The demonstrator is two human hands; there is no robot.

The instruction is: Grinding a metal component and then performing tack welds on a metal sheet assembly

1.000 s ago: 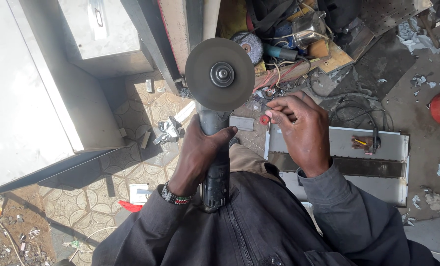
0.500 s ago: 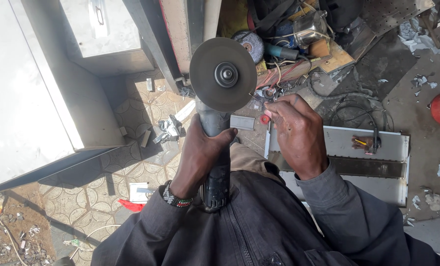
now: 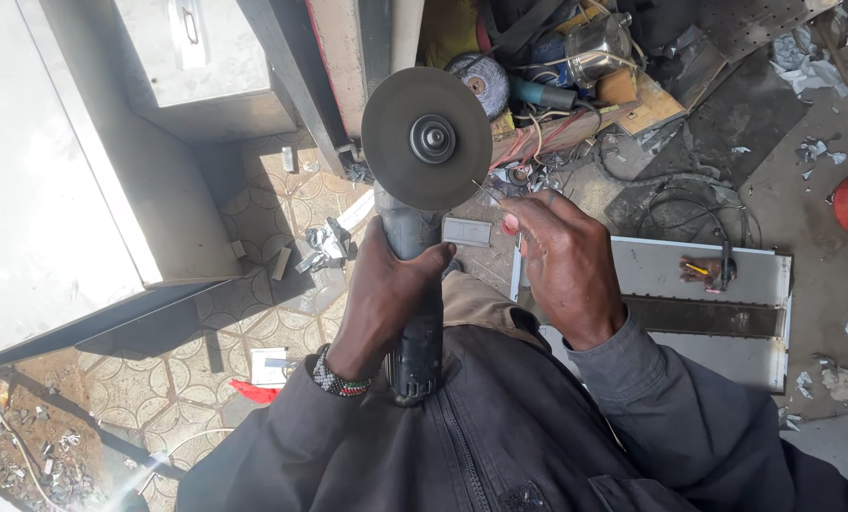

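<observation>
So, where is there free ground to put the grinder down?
The patterned floor tiles between the metal cabinet and the left hand show bare room. The flat metal panel beside the right hand is mostly bare. Above the cutting disc, the pile of tools and cables is crowded.

Left hand (image 3: 386, 294) wrapped tight around tool body, fingers curled, thumb over top, beaded band on wrist, forearm rising from lower frame. Right hand (image 3: 562, 261) raised beside it, back toward camera, fingertips (image 3: 511, 204) pinched together on thin sliver. Both arms in dark sleeves, elbows bent.
</observation>
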